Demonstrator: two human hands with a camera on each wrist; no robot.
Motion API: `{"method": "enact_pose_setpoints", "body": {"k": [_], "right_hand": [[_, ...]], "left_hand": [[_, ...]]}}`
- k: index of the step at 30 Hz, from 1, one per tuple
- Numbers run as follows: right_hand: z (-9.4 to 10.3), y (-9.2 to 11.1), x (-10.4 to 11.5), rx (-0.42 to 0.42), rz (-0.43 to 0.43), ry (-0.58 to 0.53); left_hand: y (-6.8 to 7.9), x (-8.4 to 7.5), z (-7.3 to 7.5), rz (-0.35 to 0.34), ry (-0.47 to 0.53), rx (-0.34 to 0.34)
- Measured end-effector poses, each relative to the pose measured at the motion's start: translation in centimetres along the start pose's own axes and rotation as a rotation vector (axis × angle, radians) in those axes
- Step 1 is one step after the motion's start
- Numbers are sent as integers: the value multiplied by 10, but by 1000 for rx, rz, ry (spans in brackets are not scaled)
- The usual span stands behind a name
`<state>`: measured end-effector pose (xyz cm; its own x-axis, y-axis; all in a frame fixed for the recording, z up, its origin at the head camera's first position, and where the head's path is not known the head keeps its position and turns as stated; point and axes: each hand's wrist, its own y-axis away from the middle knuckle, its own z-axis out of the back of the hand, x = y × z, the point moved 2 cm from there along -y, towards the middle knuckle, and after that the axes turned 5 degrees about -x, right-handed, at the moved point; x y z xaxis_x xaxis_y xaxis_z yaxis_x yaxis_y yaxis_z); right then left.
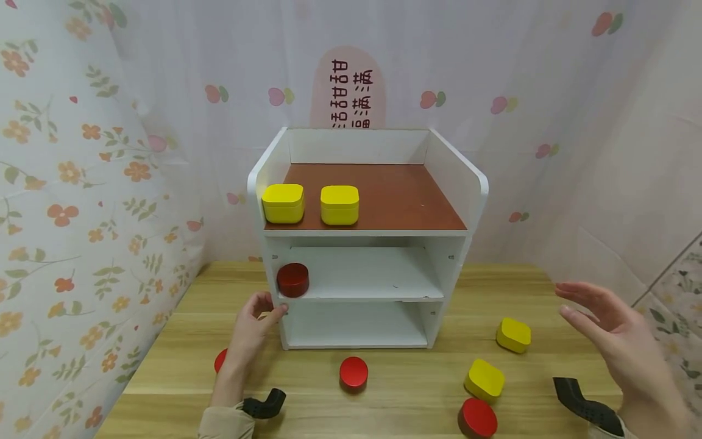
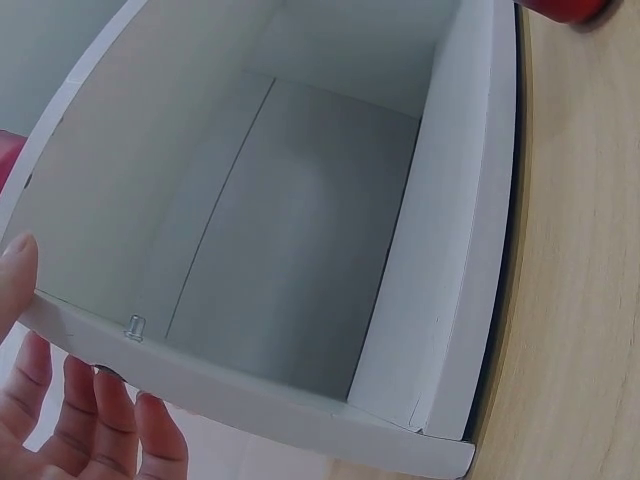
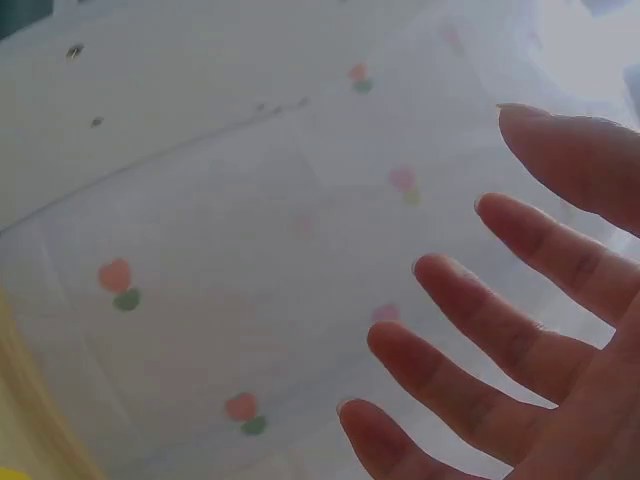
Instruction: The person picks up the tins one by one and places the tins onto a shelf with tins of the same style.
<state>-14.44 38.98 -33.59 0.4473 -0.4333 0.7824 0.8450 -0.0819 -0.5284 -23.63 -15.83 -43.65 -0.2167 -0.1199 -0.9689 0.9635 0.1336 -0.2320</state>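
Note:
A white shelf unit [image 1: 362, 294] with a brown top board stands on the wooden table. My left hand [image 1: 254, 326] grips its left side panel [image 2: 230, 385] near the lower front, thumb [image 2: 17, 277] at the inner side and fingers outside. One red round tin [image 1: 293, 280] sits at the left of the middle shelf. On the top board are two yellow boxes, one in the left corner [image 1: 283, 204] and another [image 1: 340, 205] beside it. My right hand [image 1: 616, 341] hovers at the right with fingers spread, holding nothing; two yellow boxes [image 1: 514, 335] [image 1: 485, 380] are nearest to it.
On the table are a red tin [image 1: 353, 373] before the shelf, another [image 1: 477, 417] at the front right and a third [image 1: 220, 360] partly hidden behind my left forearm. A patterned curtain [image 1: 219, 158] hangs behind and at the sides.

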Motion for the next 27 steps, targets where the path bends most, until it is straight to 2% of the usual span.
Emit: {"method": "enact_pose_setpoints", "body": {"k": [4,5,8,13,18,21,27], "right_hand": [[3,-5,-29,91,24,-528],[3,-6,-35,110,27,-622],[6,-6,-55,123,-2,-739],[9,-5,-82,105,-96,-697],[5,-4,-104,50,-119,-687],[2,-1,-116,16,-164,-615],[-1,4,-133,5,-330,-461]], "left_hand": [[0,0,1,10,1,3],[0,0,1,13,2,3],[0,-1,1,14,4,-3],[-1,-1,0,11,5,-2],[-3,-2,-2,-2,16,-3],[-2,0,-3,8,14,-9],[0,2,-2,41,15,-19]]}}
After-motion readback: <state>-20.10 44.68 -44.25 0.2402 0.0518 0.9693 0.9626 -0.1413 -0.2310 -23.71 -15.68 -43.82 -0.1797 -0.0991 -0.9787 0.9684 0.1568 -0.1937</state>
